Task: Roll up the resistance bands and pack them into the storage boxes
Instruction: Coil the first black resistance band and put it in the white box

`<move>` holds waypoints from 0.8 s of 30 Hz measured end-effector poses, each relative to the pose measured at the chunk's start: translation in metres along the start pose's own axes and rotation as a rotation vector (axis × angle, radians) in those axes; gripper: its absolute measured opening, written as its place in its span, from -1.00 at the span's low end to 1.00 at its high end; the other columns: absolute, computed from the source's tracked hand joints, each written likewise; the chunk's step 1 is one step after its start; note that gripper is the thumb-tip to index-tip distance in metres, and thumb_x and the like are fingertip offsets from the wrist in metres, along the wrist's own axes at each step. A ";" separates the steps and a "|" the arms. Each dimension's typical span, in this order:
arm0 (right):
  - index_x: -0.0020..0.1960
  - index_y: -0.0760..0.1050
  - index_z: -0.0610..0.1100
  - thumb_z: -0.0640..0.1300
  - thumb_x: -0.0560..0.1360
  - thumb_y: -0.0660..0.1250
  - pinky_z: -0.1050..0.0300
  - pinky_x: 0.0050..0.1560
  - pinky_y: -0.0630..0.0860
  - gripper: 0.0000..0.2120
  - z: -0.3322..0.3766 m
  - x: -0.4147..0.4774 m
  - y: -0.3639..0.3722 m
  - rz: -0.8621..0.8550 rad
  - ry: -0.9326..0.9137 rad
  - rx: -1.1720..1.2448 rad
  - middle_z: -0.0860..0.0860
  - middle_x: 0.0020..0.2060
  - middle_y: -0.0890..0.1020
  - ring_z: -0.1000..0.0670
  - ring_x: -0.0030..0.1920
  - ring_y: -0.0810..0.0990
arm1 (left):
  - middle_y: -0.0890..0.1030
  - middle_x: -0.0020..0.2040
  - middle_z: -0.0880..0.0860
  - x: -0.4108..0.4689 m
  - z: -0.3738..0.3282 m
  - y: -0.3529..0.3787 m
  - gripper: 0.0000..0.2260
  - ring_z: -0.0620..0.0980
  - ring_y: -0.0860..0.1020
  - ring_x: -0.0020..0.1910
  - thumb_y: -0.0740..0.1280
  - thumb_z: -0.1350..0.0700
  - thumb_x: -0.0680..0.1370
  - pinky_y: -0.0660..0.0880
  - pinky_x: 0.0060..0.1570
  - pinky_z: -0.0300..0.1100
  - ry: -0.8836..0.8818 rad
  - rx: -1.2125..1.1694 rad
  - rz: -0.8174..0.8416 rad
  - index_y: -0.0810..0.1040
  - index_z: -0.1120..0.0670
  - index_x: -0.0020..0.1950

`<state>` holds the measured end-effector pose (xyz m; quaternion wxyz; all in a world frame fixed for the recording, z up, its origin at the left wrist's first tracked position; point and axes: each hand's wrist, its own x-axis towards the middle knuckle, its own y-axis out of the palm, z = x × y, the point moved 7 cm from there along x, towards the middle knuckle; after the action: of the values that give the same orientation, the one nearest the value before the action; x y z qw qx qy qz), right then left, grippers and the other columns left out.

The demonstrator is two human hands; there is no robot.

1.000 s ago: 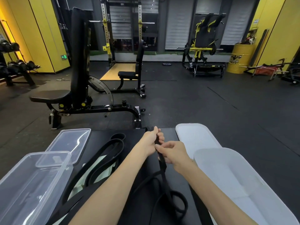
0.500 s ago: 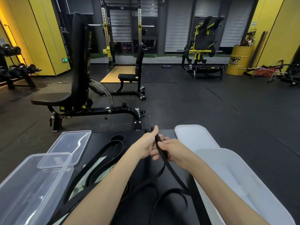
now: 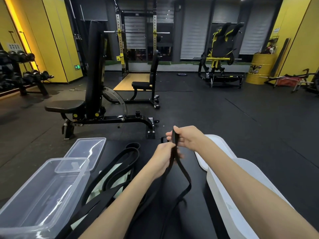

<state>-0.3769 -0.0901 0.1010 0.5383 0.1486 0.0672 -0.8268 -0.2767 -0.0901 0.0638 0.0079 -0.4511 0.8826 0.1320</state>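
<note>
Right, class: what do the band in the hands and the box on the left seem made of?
Band: probably rubber or latex, matte black; it droops in a limp loop. Box: clear, glossy plastic; see-through walls with bright glints.

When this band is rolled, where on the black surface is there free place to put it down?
The clear box is empty. On the black surface, a bare strip lies between the held band and the white container. Left of the left hand it is crowded: loose bands cover the surface.
</note>
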 end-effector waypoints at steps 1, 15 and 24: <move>0.08 0.51 -0.42 -0.20 0.61 0.22 0.12 -0.32 0.59 -0.74 0.002 -0.001 0.001 0.000 -0.007 -0.017 -0.16 -0.15 0.68 -0.05 -0.22 0.68 | 0.46 -0.35 0.02 -0.001 -0.001 0.001 -0.76 -0.03 0.52 -0.39 0.08 0.16 0.65 0.46 -0.29 -0.19 -0.007 -0.032 -0.016 0.50 0.22 0.11; -0.11 0.45 -0.30 -0.27 0.60 0.21 0.08 -0.24 0.63 -0.86 0.030 -0.014 0.006 0.133 0.102 -0.267 -0.17 -0.23 0.58 -0.10 -0.23 0.60 | 0.68 0.06 0.15 -0.021 -0.027 -0.004 -0.74 0.06 0.66 -0.01 0.16 0.05 0.67 0.52 0.00 -0.09 -0.126 0.159 0.197 0.53 0.18 0.17; -0.22 0.39 -0.18 -0.05 0.56 0.31 0.12 -0.27 0.47 -0.73 0.000 -0.009 0.006 -0.045 0.062 -0.383 -0.03 -0.57 0.48 0.03 -0.53 0.49 | 0.20 -0.51 -0.11 -0.019 -0.025 0.007 -0.77 -0.18 0.15 -0.58 0.13 0.07 0.68 0.35 -0.45 -0.30 -0.087 0.053 0.163 0.47 0.12 -0.09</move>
<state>-0.3680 -0.0846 0.1045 0.5358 0.0675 0.2430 -0.8058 -0.2683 -0.0766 0.0918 0.0476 -0.3711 0.9185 0.1283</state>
